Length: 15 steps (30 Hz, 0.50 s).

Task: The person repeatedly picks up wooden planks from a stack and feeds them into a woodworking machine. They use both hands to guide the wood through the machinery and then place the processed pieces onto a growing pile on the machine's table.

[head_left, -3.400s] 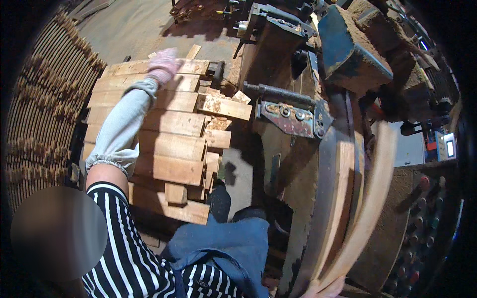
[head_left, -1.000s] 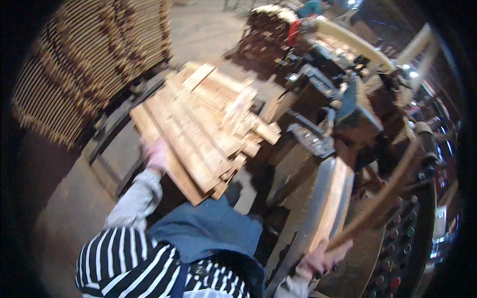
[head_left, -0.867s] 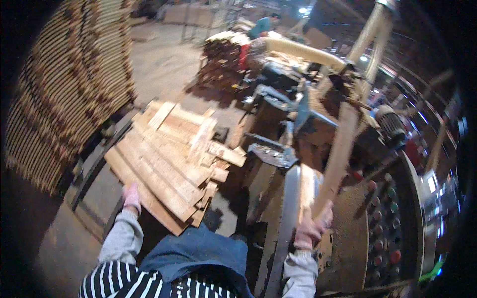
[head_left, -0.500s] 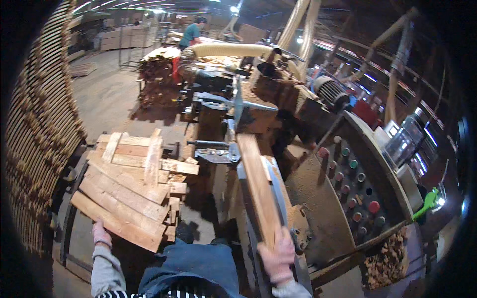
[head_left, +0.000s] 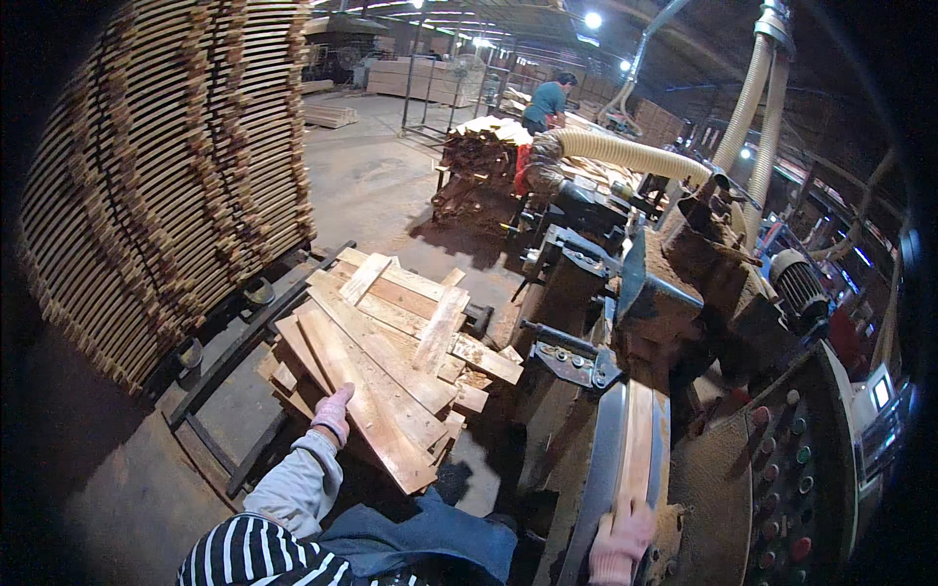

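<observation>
My left hand, in a light pink glove, is closed on the edge of a pale wooden board on top of the pile. That board lies at an angle across the other boards, its near end overhanging toward my lap. My right hand, gloved alike, is closed at the near end of a long narrow wooden plank. The plank lies flat on the metal bed of a woodworking machine. Its far end goes under the machine's dusty housing and is hidden there.
A tall stack of slatted wood stands at the left. A control panel with several buttons is at the right. Beyond the machine are a ribbed cream hose, a pile of wood and a person in green.
My view has swung left. The plank under my right hand has slid farther into the machine. The board at my left hand has turned to a steeper angle on the pile.
</observation>
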### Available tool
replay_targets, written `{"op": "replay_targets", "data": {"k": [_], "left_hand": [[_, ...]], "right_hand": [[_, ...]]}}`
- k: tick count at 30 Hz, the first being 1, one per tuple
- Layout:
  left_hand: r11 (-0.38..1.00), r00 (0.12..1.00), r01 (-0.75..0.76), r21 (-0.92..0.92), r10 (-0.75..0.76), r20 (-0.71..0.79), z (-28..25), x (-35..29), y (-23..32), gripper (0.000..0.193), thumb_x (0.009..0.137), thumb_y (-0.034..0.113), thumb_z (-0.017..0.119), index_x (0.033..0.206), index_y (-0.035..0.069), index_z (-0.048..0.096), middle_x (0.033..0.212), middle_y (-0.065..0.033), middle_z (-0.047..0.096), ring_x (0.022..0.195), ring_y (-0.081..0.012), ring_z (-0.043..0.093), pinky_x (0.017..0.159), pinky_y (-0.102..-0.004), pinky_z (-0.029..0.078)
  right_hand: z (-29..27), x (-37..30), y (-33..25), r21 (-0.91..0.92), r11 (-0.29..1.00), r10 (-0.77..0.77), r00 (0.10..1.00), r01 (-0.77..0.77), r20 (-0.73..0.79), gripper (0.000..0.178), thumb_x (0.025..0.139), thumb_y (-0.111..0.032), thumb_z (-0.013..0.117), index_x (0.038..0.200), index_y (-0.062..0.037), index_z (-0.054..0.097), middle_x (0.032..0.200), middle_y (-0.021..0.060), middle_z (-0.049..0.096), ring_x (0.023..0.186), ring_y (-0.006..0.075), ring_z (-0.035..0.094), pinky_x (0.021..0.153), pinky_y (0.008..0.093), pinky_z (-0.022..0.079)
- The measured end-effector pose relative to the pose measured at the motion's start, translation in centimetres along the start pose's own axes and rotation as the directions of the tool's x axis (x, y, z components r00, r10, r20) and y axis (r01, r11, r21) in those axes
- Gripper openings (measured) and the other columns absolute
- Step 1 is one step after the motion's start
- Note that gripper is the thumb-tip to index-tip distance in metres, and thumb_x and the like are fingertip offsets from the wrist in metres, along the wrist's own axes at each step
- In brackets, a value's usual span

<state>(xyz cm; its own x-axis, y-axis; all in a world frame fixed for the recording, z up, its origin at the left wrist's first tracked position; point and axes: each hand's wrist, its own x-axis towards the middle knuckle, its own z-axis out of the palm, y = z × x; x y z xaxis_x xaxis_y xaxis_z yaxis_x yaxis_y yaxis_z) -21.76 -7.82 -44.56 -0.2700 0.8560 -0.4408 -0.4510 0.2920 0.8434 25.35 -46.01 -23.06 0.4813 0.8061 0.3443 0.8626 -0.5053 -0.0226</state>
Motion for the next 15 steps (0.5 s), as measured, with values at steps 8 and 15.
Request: {"op": "replay_targets", "data": {"k": [8,15], "left_hand": [[0.974,0.945,0.021,-0.227,0.055,0.323,8.5,-13.4,4.6,0.055,0.092,0.028,0.086,0.129,-0.004,0.06,0.121,-0.016,0.071,0.105,-0.0276,0.071,0.093,-0.0416,0.059],[0.999,0.755,0.006,-0.034,0.018,0.655,18.7,-30.6,5.5,0.057,0.094,0.042,0.085,0.121,-0.005,0.067,0.113,-0.0137,0.074,0.095,-0.0225,0.072,0.083,-0.0368,0.06]], "right_hand": [[5.1,11.0,-0.6,0.136,0.991,-0.013,0.998,0.021,-0.058,0.051,0.094,-0.02,0.067,0.143,-0.0072,0.065,0.144,0.0203,0.061,0.133,0.0423,0.056,0.116,0.0484,0.043],[-7.6,0.7,-10.9,0.197,0.868,-0.441,0.89,0.456,-0.118,0.114,0.069,-0.049,0.095,0.16,-0.0063,0.042,0.155,0.0294,0.05,0.134,0.0476,0.056,0.113,0.0518,0.048]]}}
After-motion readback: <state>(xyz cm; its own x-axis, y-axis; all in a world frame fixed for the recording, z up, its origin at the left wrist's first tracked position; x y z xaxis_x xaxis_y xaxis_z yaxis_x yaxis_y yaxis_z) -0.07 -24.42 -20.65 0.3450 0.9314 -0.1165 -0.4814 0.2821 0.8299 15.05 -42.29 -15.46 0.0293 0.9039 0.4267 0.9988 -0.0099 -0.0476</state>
